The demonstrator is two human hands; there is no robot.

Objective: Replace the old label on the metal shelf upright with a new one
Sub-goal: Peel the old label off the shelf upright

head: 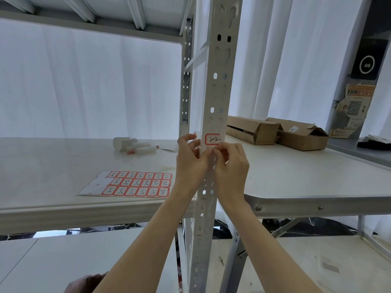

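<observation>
A perforated grey metal upright (220, 85) runs top to bottom through the middle of the view. A red-bordered white label (212, 139) with black handwriting is stuck on it at shelf height. My left hand (190, 161) holds the upright's left edge just below the label, fingers curled around it. My right hand (230, 161) is at the upright's front just under the label, fingertips pinched together near its lower edge; whether they grip anything is hidden. A sheet of red-bordered labels (135, 183), several removed at its left end, lies on the shelf to the left.
Rolled white paper pieces (135, 145) lie on the white shelf board (53, 166) behind the sheet. Two cardboard boxes (275, 133) sit on the folding table (306, 176) to the right. Another shelf (84, 22) is overhead.
</observation>
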